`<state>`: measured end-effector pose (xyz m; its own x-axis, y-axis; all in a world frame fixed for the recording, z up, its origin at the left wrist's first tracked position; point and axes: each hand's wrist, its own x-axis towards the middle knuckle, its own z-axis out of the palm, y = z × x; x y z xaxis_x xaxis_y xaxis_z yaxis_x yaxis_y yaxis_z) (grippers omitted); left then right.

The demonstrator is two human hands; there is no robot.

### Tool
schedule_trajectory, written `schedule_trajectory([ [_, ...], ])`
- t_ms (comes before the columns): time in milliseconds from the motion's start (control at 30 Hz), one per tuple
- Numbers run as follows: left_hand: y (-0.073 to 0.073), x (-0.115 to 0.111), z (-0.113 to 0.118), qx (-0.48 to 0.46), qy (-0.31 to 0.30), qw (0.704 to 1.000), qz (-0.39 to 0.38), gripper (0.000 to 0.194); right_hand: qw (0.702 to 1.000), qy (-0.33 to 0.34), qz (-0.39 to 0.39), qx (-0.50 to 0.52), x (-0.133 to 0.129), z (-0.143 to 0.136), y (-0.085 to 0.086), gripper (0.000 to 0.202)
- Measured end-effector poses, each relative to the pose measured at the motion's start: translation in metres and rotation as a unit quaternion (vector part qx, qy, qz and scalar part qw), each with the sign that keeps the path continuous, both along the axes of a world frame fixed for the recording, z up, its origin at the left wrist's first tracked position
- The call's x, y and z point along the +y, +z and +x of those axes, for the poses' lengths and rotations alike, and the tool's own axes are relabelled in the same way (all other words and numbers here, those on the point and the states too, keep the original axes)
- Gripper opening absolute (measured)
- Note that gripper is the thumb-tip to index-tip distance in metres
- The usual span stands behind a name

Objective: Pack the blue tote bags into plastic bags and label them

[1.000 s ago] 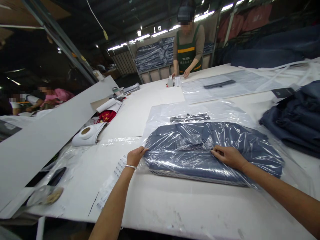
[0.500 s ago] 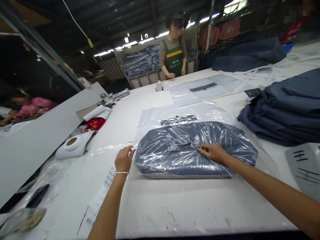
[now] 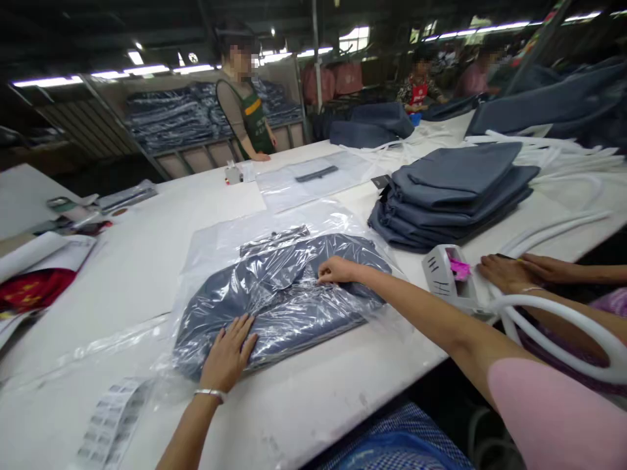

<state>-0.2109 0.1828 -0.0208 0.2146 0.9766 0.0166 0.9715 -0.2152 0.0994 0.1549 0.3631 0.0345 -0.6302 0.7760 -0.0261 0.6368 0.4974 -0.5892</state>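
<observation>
A dark blue-grey folded item in clear plastic (image 3: 313, 320) lies on the white table (image 3: 313, 418) in front of me. My left hand (image 3: 229, 352) rests on its lower left part, palm down, fingers spread. Near the middle of the wrapping, my right hand (image 3: 337, 269) has its fingers pinched together on the plastic; whatever lies between the fingertips is too small to make out. A flat plastic bag with a dark strip (image 3: 274, 240) extends behind the bundle.
Dark blue fabric pieces (image 3: 450, 196) are stacked at the right, near a tape dispenser (image 3: 448, 277). Another person's hands (image 3: 509, 271) hold white piping beside it. A label sheet (image 3: 112, 421) lies front left. An aproned person (image 3: 249, 117) stands across the table.
The view has swung right, bringing a neighbour's hands and the tape dispenser into view. My left hand has gone from the bundle's left edge onto its surface. My right hand stays pinched at the wrapping.
</observation>
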Motion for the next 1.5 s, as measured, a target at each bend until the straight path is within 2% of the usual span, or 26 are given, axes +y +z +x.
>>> schedule_trajectory([
  [67, -0.003, 0.000, -0.004, 0.017, -0.002, 1.000, 0.000, 0.052, 0.999, -0.046, 0.016, 0.011, -0.002, 0.023, 0.026, 0.021],
  [100, -0.004, 0.000, -0.005, 0.026, -0.004, 1.000, 0.001, 0.052, 0.997, -0.073, 0.034, 0.021, -0.012, 0.037, 0.038, 0.022],
  [167, -0.006, 0.000, -0.006, 0.042, -0.013, 0.999, 0.004, 0.052, 0.991, -0.100, 0.075, 0.042, -0.049, 0.068, 0.056, 0.028],
  [200, -0.007, 0.000, -0.007, 0.049, -0.019, 0.999, 0.007, 0.052, 0.989, -0.085, 0.109, 0.056, -0.074, 0.083, 0.060, 0.032],
  [233, -0.009, 0.001, -0.009, 0.055, -0.026, 0.998, 0.011, 0.052, 0.989, -0.037, 0.129, 0.056, -0.102, 0.096, 0.060, 0.039],
  [300, -0.011, 0.002, -0.011, 0.065, -0.040, 0.997, 0.019, 0.051, 0.985, 0.047, 0.164, 0.027, -0.158, 0.118, 0.049, 0.073],
  [367, -0.013, 0.003, -0.012, 0.070, -0.043, 0.996, 0.026, 0.051, 0.979, 0.035, 0.200, -0.031, -0.198, 0.134, 0.027, 0.094],
  [400, -0.013, 0.004, -0.013, 0.073, -0.043, 0.996, 0.027, 0.051, 0.974, 0.013, 0.219, -0.053, -0.211, 0.140, 0.015, 0.095],
  [467, -0.014, 0.004, -0.014, 0.079, -0.042, 0.996, 0.030, 0.051, 0.961, -0.035, 0.266, -0.062, -0.219, 0.148, -0.008, 0.081],
  [567, -0.017, 0.006, -0.019, 0.100, -0.067, 0.992, 0.041, 0.051, 0.938, -0.054, 0.340, 0.025, -0.204, 0.154, -0.024, 0.047],
  [667, -0.021, 0.007, -0.024, 0.122, -0.103, 0.985, 0.057, 0.049, 0.918, -0.101, 0.346, 0.165, -0.180, 0.151, -0.019, 0.022],
  [733, -0.024, 0.008, -0.026, 0.127, -0.106, 0.984, 0.067, 0.050, 0.902, -0.198, 0.296, 0.243, -0.163, 0.146, -0.012, 0.016],
  [800, -0.026, 0.008, -0.027, 0.127, -0.099, 0.984, 0.079, 0.050, 0.877, -0.316, 0.231, 0.277, -0.145, 0.141, -0.009, 0.022],
  [867, -0.027, 0.007, -0.029, 0.131, -0.115, 0.980, 0.092, 0.049, 0.854, -0.402, 0.185, 0.274, -0.126, 0.139, -0.014, 0.034],
  [933, -0.028, 0.007, -0.031, 0.141, -0.140, 0.974, 0.108, 0.049, 0.838, -0.451, 0.170, 0.257, -0.107, 0.141, -0.024, 0.042],
  [1067, -0.032, 0.006, -0.038, 0.155, -0.173, 0.963, 0.140, 0.050, 0.821, -0.514, 0.140, 0.205, -0.082, 0.151, -0.052, 0.048],
  [1233, -0.033, 0.007, -0.040, 0.123, -0.176, 0.966, 0.141, 0.046, 0.824, -0.545, 0.086, 0.127, -0.068, 0.154, -0.080, 0.035],
  [1367, -0.036, 0.008, -0.041, 0.109, -0.170, 0.969, 0.144, 0.046, 0.830, -0.544, 0.078, 0.091, -0.057, 0.157, -0.079, 0.023],
  [1500, -0.041, 0.009, -0.044, 0.166, -0.174, 0.960, 0.146, 0.054, 0.823, -0.547, 0.114, 0.100, -0.067, 0.159, -0.056, 0.032],
])
